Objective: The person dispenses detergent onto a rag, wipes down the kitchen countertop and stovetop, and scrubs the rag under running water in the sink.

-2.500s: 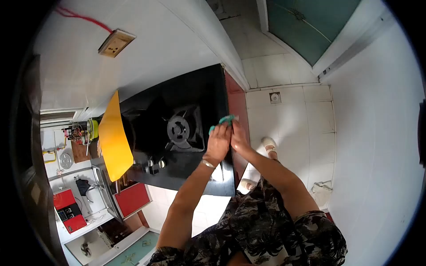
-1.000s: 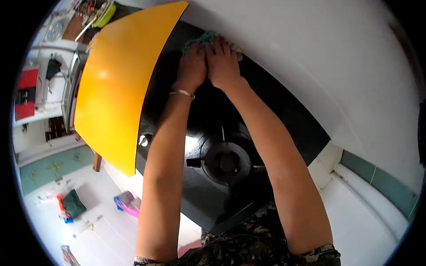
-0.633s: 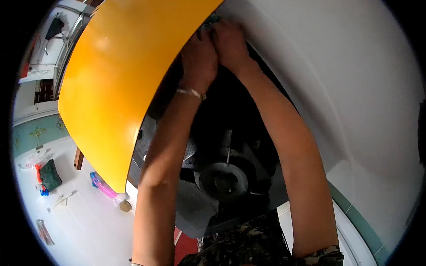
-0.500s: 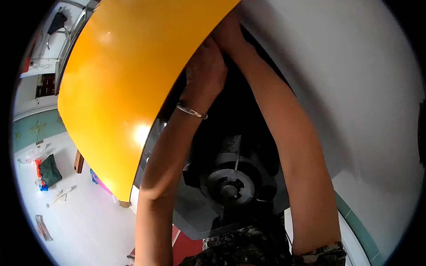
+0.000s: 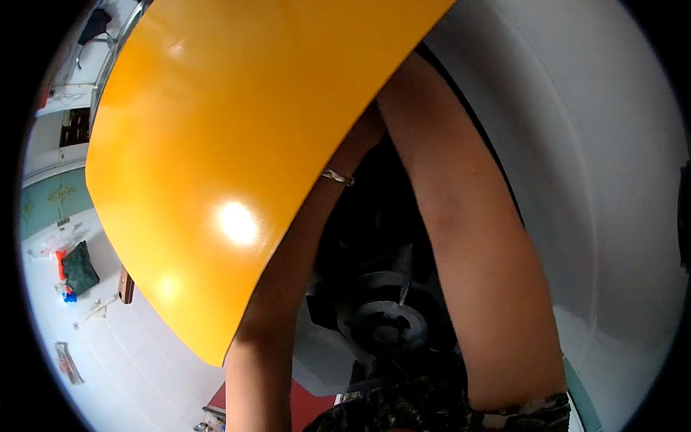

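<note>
The black cooktop (image 5: 317, 353) lies right of the yellow panel (image 5: 216, 129), beneath our forearms. The panel now hides our right hand and most of our left hand (image 5: 366, 138); we cannot tell whether they are open or gripping, nor verify contact. Its burner (image 5: 389, 324) is exposed. Beyond the panel: pale wall (image 5: 612, 144) right, white floor (image 5: 151, 338) left.

Yellow panel (image 5: 209, 144) blocking the hands

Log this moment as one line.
left hand: mostly behind yellow panel | right hand: hidden behind it | grip: cannot tell | burner: between arms | bracelet: left arm
</note>
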{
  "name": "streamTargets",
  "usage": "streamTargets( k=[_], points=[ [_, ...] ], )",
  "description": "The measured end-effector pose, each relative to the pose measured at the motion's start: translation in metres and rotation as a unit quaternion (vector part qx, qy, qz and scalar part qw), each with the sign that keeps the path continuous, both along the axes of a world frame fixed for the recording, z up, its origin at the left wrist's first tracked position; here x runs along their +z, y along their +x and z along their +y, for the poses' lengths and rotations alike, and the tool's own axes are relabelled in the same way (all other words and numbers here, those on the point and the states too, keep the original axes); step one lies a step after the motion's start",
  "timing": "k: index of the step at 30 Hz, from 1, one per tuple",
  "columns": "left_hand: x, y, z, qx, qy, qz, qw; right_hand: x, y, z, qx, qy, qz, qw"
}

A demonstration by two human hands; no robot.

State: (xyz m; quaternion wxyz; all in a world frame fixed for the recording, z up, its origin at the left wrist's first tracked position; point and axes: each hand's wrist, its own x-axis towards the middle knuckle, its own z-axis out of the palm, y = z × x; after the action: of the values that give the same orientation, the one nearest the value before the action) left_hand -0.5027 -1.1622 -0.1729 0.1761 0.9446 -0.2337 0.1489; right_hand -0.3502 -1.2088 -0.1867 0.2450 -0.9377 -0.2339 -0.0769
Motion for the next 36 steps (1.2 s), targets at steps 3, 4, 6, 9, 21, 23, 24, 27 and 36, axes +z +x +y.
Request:
streamTargets(
  k=[3,4,6,9,21,23,24,27,36],
  points=[
    [0.014,-0.013,-0.002,0.04,0.009,0.074,0.996,-0.001,-0.007,-0.004,0.015,-0.001,-0.004,1.0],
    [0.024,-0.019,-0.005,0.059,0.008,0.091,0.994,-0.002,-0.011,-0.006,0.019,0.0,-0.005,1.0],
    [0.038,-0.036,-0.014,0.119,-0.002,-0.011,0.993,-0.004,-0.022,-0.012,0.027,-0.001,-0.008,1.0],
    [0.041,-0.031,-0.016,0.092,-0.028,-0.025,0.995,-0.006,-0.047,-0.028,0.038,-0.007,-0.013,0.999],
    [0.078,-0.14,-0.007,0.023,0.065,0.085,0.994,0.019,-0.244,-0.095,-0.03,-0.012,-0.079,0.996],
    [0.078,-0.143,-0.014,0.017,0.093,0.066,0.993,0.025,-0.256,-0.102,-0.039,-0.008,-0.059,0.998],
    [0.076,-0.144,-0.016,0.016,0.108,0.061,0.992,0.027,-0.26,-0.103,-0.042,-0.005,-0.045,0.998],
    [0.048,-0.122,-0.01,0.014,0.124,-0.001,0.992,0.027,-0.235,-0.101,-0.075,-0.014,-0.04,0.996],
    [0.048,-0.073,0.003,0.015,0.026,-0.026,0.999,0.044,-0.168,-0.08,-0.202,0.158,0.01,0.966]
  ],
)
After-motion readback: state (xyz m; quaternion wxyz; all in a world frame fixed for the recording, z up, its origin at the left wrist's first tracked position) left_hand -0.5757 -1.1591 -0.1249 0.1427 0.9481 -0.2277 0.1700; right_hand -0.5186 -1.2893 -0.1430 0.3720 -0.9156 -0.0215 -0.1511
